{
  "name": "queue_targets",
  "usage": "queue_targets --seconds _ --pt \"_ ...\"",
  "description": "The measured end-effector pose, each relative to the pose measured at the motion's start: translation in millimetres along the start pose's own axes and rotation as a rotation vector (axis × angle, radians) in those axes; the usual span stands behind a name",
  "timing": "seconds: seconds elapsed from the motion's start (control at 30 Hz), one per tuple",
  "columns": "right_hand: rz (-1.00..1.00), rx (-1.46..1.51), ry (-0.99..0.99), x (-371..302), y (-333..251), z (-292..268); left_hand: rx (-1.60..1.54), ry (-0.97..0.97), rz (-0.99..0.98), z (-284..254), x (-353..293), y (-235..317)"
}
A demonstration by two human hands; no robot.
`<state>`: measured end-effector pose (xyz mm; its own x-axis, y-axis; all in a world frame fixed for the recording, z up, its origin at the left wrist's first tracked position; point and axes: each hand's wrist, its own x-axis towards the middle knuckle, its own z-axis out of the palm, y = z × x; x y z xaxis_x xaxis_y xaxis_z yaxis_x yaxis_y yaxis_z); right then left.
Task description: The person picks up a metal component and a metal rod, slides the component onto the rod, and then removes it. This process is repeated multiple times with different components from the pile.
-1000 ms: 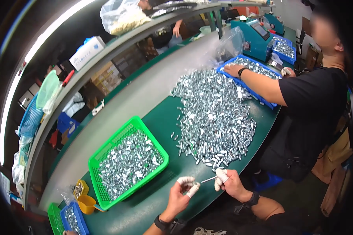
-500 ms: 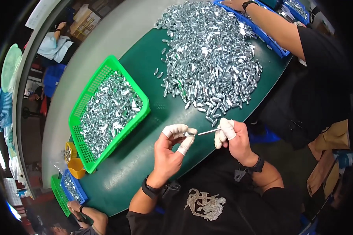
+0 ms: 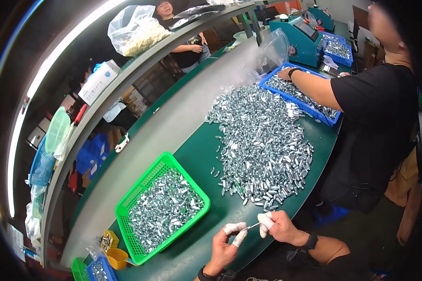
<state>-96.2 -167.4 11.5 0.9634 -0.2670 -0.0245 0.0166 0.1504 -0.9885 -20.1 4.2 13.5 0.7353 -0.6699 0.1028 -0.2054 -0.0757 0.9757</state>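
Note:
My left hand [image 3: 226, 244], with white finger cots, pinches a small silver metal part between thumb and fingertips; the fingers cover most of it. Just to its right is my right hand [image 3: 282, 227], also wearing white finger cots, closed around a thin metal rod [image 3: 253, 225]. The rod's tip points left and appears to meet the part at my left fingertips. Both hands are above the near edge of the green table. Beyond them lies a big heap of small silver metal parts [image 3: 262, 150]. More such parts fill a green plastic basket [image 3: 185, 174] to the left.
At the far right a co-worker's hand [image 3: 284, 73] reaches into a blue tray [image 3: 309, 110] of metal parts. A teal machine [image 3: 295, 44] stands behind it. Lower left are an orange-yellow scoop [image 3: 117, 259], a small yellow bin [image 3: 109, 240] and another blue tray. A shelf runs along the far left.
My view has tilted up, so hands, basket and heap sit lower in the picture. The rod's tip, slightly apart from the part before, now appears to touch it.

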Motion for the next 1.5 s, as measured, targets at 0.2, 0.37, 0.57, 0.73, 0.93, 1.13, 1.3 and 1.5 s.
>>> queue_targets --seconds 0.2,0.37,0.57,0.73,0.93,1.13,1.3,1.5 --pt "0.102 -0.015 -0.071 5.3 0.7 8.3 -0.195 -0.005 -0.161 -0.3 -2.0 -1.9" --pt "0.096 0.023 -0.068 1.7 14.8 18.3 0.022 0.044 0.027 11.3 -0.6 -4.5" --pt "0.02 -0.005 -0.113 0.9 15.1 6.7 0.006 -0.01 -0.204 7.9 5.5 8.5" --pt "-0.074 -0.023 -0.062 -5.5 0.9 9.1 -0.153 -0.208 -0.429 2.1 3.5 4.5" --pt "-0.014 0.001 -0.067 -10.2 17.0 7.2 0.1 -0.068 -0.113 15.1 0.6 14.0" --pt "0.091 0.194 0.008 -7.5 14.6 3.2 0.611 0.075 0.35 -1.5 8.4 22.3" --pt "0.139 0.18 0.127 -6.8 2.7 -26.4 0.835 0.472 0.276 -76.8 38.0 21.0" --pt "0.059 0.205 0.17 -7.5 15.0 -39.0 1.007 0.656 0.531 -74.1 48.3 25.3"
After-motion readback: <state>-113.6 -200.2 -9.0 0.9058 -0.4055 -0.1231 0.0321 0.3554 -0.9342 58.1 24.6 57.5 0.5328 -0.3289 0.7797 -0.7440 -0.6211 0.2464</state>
